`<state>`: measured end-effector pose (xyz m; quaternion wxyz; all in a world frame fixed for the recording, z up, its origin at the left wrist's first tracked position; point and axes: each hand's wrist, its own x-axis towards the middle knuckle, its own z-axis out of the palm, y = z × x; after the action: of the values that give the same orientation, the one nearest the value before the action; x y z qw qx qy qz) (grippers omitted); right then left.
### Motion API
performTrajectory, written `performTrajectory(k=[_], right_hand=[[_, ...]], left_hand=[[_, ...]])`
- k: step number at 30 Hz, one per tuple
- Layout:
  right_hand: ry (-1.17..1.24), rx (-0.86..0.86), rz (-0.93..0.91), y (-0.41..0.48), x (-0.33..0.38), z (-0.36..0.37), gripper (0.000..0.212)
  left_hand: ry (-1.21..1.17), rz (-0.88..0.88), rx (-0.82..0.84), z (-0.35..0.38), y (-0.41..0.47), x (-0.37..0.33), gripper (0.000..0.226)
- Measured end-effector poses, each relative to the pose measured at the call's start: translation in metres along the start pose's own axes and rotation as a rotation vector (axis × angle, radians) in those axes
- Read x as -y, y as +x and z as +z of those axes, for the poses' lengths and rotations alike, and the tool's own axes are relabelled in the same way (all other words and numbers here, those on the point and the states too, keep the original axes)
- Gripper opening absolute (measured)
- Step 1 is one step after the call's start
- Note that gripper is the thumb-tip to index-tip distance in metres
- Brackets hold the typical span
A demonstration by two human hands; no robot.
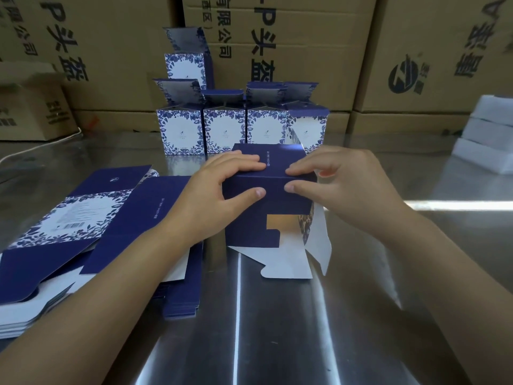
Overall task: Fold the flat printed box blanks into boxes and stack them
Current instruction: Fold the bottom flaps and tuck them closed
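Head view. The person's left hand (pixel 222 187) and right hand (pixel 341 184) both hold the half-folded box (pixel 274 201) at mid-table. Each hand pinches the box's top near edge, fingers on the upper panel and thumb on the navy face below. The fingertips of the two hands are just apart. The box lies on the steel table (pixel 277 329), its open end toward the person, with white flaps (pixel 288 259) splayed out on the metal.

Left of the box are two stacks of flat blanks (pixel 69 218), navy with a blue floral panel. The left forearm crosses over the nearer stack.

Behind the box, a row of four folded boxes (pixel 223 129) stands upright with lids up, touching side by side. One more box (pixel 184 66) sits on top of the leftmost.

Brown cartons (pixel 305 37) make a wall at the back (black print, blurred). A white stack (pixel 485 140) sits at far right — can't tell what it is.
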<state>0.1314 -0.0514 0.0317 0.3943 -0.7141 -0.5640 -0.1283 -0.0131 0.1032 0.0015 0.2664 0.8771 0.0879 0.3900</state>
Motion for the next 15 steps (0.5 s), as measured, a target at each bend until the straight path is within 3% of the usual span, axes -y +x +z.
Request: performTrajectory(k=[8, 15], right_hand=[[0.005, 0.005, 0.002, -0.003, 0.0, 0.001, 0.02], [0.157, 0.032, 0.101, -0.005, -0.005, -0.009, 0.02]], left_hand=[[0.009, 0.021, -0.002, 0.001, -0.002, -0.003, 0.035], [0.002, 0.007, 0.002, 0.0, -0.002, -0.005, 0.035]])
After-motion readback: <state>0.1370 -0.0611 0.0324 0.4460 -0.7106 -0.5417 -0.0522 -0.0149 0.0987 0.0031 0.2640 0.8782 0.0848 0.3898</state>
